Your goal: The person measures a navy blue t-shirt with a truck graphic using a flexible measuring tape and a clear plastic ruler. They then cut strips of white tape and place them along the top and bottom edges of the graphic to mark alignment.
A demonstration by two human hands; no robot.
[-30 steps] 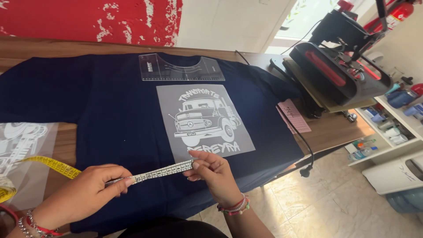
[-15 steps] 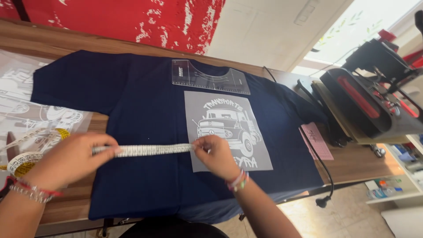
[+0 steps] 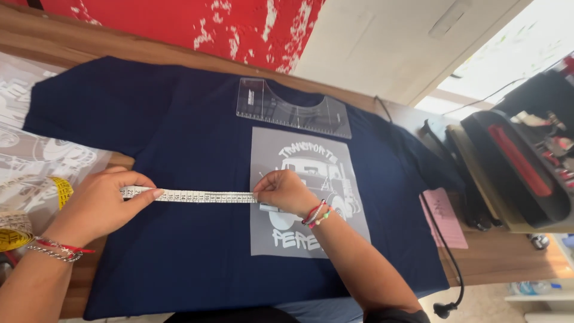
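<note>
- I am pinching a white measuring tape [image 3: 190,195] with my left hand [image 3: 101,200], thumb and fingertips closed on it right at the left side edge of the navy T-shirt [image 3: 179,149].
- My right hand [image 3: 285,190] is pinching the other end of the stretched span, fingers clenched on it just at the left edge of the grey transfer sheet [image 3: 305,191].
- The tape is running taut and flat between my two grips, lying across the shirt's chest in a nearly level line.
- The transfer sheet is lying under and to the right of my right grip, showing a white truck picture with lettering above and below.
- Beyond my right grip, up at the collar, a clear plastic ruler guide [image 3: 293,109] is resting on the shirt, its lower edge just above the top of the sheet.
- Left of my left grip, the spare yellow length of the tape [image 3: 15,230] is curling over printed film sheets [image 3: 42,155] on the wooden table [image 3: 496,257].
- Well to the right of my right grip, a black heat press [image 3: 520,173] is sitting open, with a pink slip of paper [image 3: 445,218] and a black cable [image 3: 445,263] lying between it and the shirt.
- Bead bracelets are showing on both of my wrists.
</note>
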